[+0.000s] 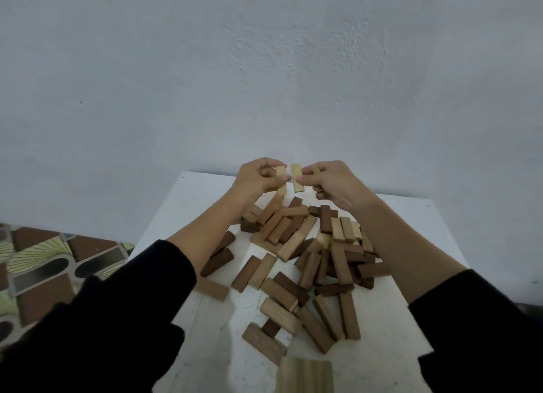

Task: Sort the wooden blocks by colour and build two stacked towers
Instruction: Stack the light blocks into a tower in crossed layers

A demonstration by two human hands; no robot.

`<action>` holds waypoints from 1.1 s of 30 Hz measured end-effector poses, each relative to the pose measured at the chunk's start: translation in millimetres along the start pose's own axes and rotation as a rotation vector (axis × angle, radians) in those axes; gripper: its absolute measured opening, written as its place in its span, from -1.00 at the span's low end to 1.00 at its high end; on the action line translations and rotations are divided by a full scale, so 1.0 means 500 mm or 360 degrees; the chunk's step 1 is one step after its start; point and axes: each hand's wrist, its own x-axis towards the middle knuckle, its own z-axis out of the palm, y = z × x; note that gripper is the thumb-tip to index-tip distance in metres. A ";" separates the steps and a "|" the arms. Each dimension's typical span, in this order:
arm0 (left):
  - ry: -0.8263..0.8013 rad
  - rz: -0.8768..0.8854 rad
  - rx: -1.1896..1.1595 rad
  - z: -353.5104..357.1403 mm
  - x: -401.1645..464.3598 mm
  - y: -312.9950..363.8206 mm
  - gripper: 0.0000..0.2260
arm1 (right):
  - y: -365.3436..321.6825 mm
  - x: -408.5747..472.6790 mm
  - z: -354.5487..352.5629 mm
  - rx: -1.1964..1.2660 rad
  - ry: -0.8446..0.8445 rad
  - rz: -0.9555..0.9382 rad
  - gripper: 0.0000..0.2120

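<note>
Far to the left of both grips, a patterned floor covering [44, 263] lies beside the white table [411, 348]. The left hand [260, 176] is raised above the far end of the table and pinches 1 pale block [281, 180], held upright between thumb and curled fingers. Just to the right of that grip, the right hand [332, 184] pinches a 2nd pale block [296, 177], also upright; the 2 blocks stand side by side with a narrow gap between them. Both dark sleeves are pushed back from the forearms. Directly below and nearer than the 2 grips, the mixed pile of wooden blocks [308, 254] lies scattered, light and dark pieces overlapping, with several loose dark pieces to the left of the pile. Nearest the camera, below the grips, a flat row of pale blocks [305, 375] sits at the table edge, apparently the start of the light tower. Judged step: sorting, with pale pieces being drawn out of the pile. The next move calls for carrying both pale blocks back over the pile to that row and setting them down squarely, without nudging the blocks already laid.
</note>
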 end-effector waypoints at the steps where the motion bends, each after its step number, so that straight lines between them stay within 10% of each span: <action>1: -0.0009 -0.0003 -0.0120 0.006 -0.011 0.013 -0.79 | -0.009 -0.014 0.007 0.0027 -0.0014 -0.0007 -0.88; 16: 0.0022 0.0156 -0.0196 -0.031 -0.260 0.096 -0.79 | -0.106 -0.278 0.086 -0.0361 -0.0208 -0.0273 -0.92; 23: 0.0095 0.0077 -0.0302 -0.077 -0.397 0.029 -0.79 | -0.054 -0.414 0.220 -0.0516 0.0263 -0.0507 -0.90; 33: 0.0099 -0.0373 0.0591 -0.160 -0.492 -0.127 -0.79 | 0.141 -0.473 0.364 -0.0589 0.0004 -0.0068 -0.93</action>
